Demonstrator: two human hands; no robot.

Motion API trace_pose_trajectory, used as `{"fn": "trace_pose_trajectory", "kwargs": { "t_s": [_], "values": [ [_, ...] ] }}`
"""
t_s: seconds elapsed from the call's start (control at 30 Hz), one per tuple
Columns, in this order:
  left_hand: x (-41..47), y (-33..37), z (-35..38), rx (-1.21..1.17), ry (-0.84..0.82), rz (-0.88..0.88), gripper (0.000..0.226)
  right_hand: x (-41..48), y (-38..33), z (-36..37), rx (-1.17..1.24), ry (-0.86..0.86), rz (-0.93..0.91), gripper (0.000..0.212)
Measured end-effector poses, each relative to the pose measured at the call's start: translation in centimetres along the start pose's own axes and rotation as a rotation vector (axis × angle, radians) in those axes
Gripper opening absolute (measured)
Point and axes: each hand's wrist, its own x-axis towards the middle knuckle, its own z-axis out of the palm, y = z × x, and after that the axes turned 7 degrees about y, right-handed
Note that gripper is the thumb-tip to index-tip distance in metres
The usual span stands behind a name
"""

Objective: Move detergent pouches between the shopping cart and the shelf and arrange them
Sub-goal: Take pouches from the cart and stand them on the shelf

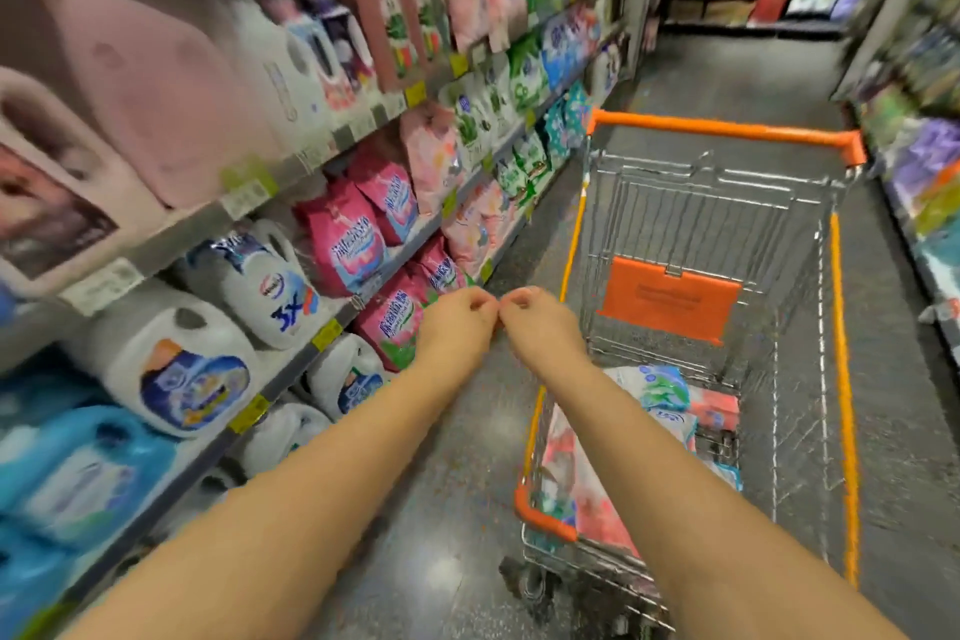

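Head view shows a long shelf (288, 374) on the left, packed with white jugs (182, 369) and pink pouches (353, 244), all blurred by motion. An orange-trimmed shopping cart (727, 130) stands near it on the right, with several detergent pouches (587, 483) lying in its near end. Between shelf and cart, the left hand (457, 322) and right hand (540, 322) are clenched, knuckles touching, gripping nothing visible.

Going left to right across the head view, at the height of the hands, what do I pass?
White detergent jug → pink pouch → left hand → right hand → orange flap → cart's right rail.
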Motion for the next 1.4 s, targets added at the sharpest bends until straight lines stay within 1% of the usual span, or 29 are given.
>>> {"fn": "trace_pose_trajectory", "kwargs": {
  "t_s": [0.17,0.27,0.33,0.43,0.57,0.7,0.8,0.97,1.07,1.2,1.27,1.33,1.37,1.4],
  "values": [
    [0.8,-0.9,-14.0,-0.094,0.369,0.041,0.016,-2.7,-13.6,2.5,0.095,-0.009,-0.351,0.024],
    [-0.4,-2.4,-22.9,-0.109,0.549,0.089,0.015,-6.0,-21.2,5.2,0.180,-0.034,-0.552,0.016],
    [-2.1,-3.9,-28.7,-0.096,0.646,0.116,0.011,-8.7,-26.0,7.4,0.245,-0.055,-0.645,0.012],
    [-5.5,-6.5,-37.5,-0.042,0.773,0.134,0.010,-13.2,-32.8,11.3,0.334,-0.117,-0.786,0.015],
    [-10.8,-10.1,-48.6,0.073,0.902,0.150,0.006,-19.8,-40.4,16.2,0.451,-0.203,-0.954,0.015],
    [-16.2,-13.6,-57.6,0.178,0.943,0.125,0.012,-25.8,-46.0,20.6,0.540,-0.298,-1.097,0.014],
    [-19.6,-15.7,-63.1,0.233,0.982,0.080,0.023,-29.2,-49.8,23.1,0.556,-0.356,-1.179,0.016],
    [-23.8,-19.0,-70.6,0.503,1.030,-0.150,0.055,-33.4,-57.5,26.1,0.485,-0.512,-1.276,0.022],
    [-24.7,-20.7,-74.6,0.580,1.069,-0.280,0.070,-35.1,-62.6,27.9,0.444,-0.585,-1.304,0.036],
    [-23.7,-22.6,-79.1,0.573,1.099,-0.429,0.080,-37.2,-68.4,30.5,0.303,-0.603,-1.372,0.059],
    [-22.4,-23.7,-81.1,0.536,1.073,-0.503,0.085,-38.1,-70.8,32.3,0.228,-0.637,-1.380,0.070],
    [-20.9,-25.3,-83.2,0.506,1.021,-0.597,0.096,-38.6,-73.3,34.3,0.129,-0.700,-1.372,0.081],
    [-20.0,-26.5,-84.3,0.493,0.993,-0.645,0.104,-38.8,-74.5,35.3,0.069,-0.737,-1.380,0.080],
    [-19.2,-27.6,-85.6,0.478,0.964,-0.695,0.111,-38.9,-75.8,36.0,0.015,-0.775,-1.411,0.075]
  ]
}}
